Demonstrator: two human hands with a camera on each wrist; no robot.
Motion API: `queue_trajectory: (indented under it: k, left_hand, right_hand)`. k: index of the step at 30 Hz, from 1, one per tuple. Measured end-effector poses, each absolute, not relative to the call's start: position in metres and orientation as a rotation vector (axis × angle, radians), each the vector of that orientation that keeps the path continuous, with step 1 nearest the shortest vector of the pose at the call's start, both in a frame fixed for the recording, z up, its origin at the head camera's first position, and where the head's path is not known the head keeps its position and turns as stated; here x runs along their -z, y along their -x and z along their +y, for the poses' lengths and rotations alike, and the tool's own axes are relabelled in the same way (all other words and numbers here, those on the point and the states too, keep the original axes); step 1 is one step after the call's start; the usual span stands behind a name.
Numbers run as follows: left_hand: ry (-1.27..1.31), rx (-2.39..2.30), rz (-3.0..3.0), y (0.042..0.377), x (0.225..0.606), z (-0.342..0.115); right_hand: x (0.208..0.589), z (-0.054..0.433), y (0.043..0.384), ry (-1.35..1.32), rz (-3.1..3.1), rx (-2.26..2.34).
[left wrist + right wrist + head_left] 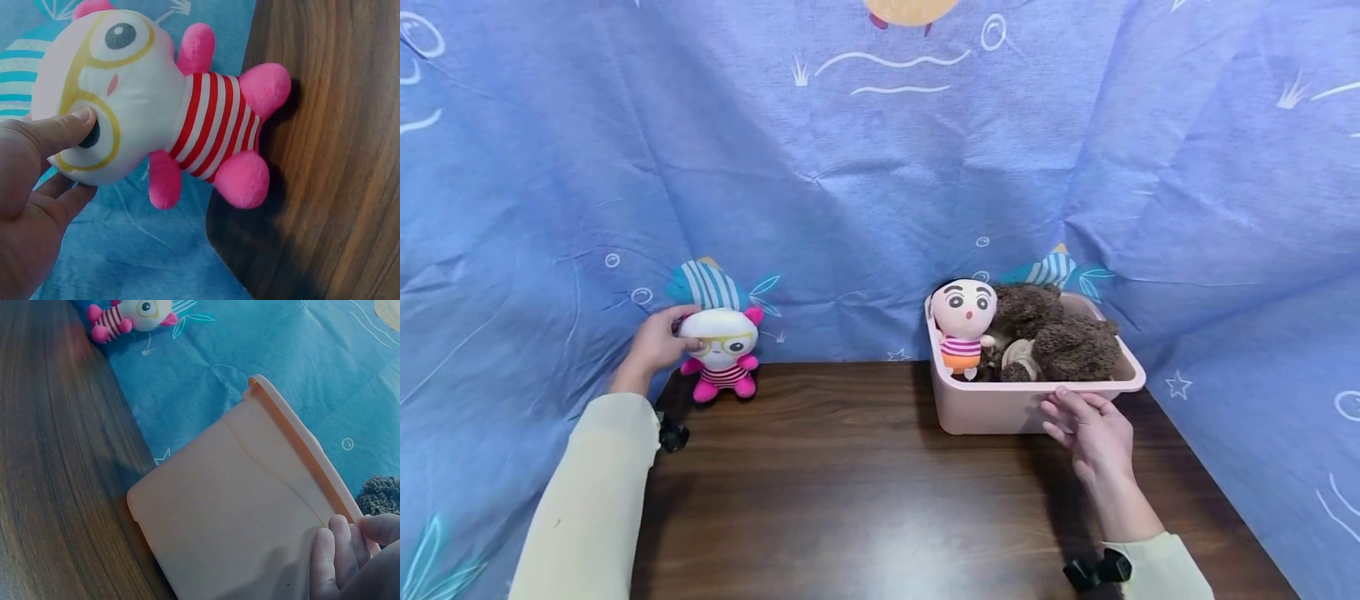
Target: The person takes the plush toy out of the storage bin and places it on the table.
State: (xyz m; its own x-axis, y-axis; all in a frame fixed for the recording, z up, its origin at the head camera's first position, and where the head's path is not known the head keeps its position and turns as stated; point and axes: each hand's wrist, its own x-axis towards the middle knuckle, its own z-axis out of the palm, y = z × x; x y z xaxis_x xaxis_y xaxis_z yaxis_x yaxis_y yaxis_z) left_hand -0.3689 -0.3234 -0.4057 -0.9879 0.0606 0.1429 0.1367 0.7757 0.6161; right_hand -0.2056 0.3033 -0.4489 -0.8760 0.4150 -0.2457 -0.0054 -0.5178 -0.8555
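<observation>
the left hand (658, 340) pinches the pink toy (722, 342) by the side of its head, thumb over one eye and fingers behind. the toy is upright, its striped body and feet below that grip, at the table (820, 483). well apart, the right hand (1097, 429) pinches the rim of the box (985, 410), thumb above and fingers against the outer wall. just beyond this grip, inside the box, lie brown fuzzy toys (1075, 350); to its left, also inside, is an upright doll (966, 312). blue cloth (850, 208) hangs behind both grips.
</observation>
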Motion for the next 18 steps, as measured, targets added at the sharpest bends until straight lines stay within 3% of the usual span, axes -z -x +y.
queue_trajectory:
  k: [18]
  left_hand:
    - [0.049,1.077,-2.905,0.3729,0.405,-0.3243]
  right_hand:
    - [0.4461,0.3039,0.2051,0.654,-1.437,-2.459]
